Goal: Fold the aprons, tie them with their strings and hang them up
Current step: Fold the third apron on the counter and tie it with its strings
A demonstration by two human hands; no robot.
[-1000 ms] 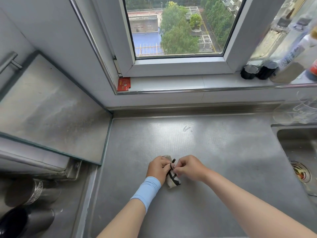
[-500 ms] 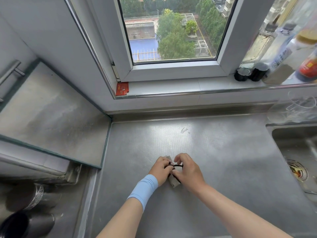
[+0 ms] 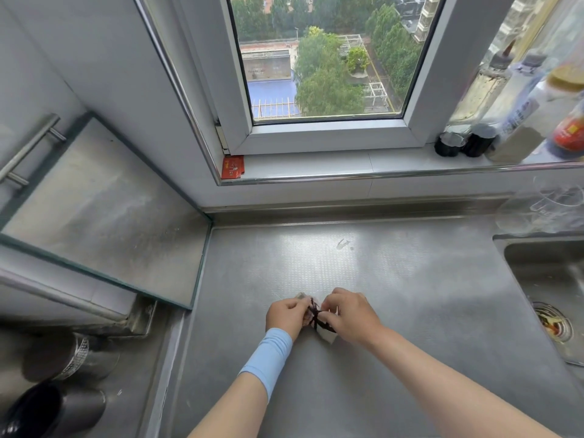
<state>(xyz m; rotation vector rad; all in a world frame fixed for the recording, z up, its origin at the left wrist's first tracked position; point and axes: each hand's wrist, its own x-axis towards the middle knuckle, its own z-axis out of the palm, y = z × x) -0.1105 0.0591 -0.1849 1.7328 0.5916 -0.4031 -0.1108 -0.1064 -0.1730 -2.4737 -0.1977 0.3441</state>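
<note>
The folded apron [image 3: 327,336] is lying as a small pale bundle on the steel table [image 3: 395,279], near its front edge and left of the middle, mostly hidden under the two hands. Its dark strings [image 3: 316,317] are crossing over the top of the bundle, between the fingertips. The left hand [image 3: 286,314] is sitting against the left side of the bundle, its grip curling narrowly round one dark string end and the cloth under it. The right hand [image 3: 349,314] is coming in from the right, its grip pinching the string where the strands are crossing. The two hands are almost touching over the bundle, and only a pale corner of cloth is showing below the right hand's fingers. A light blue wristband [image 3: 268,358] is wrapping the left wrist.

To the right, a sink [image 3: 537,263] is sitting sunk into the table, with food scraps lying in its drain [image 3: 554,324]. A clear plastic container [image 3: 543,210] is standing behind the sink. On the windowsill [image 3: 316,164], a red packet [image 3: 233,166] is lying at the left corner, while two black caps [image 3: 448,144] and several bottles [image 3: 521,115] are crowding the right end. To the left of the table, a slanted glass-edged panel [image 3: 104,213] is leaning out over a ribbed metal duct [image 3: 79,358]
</note>
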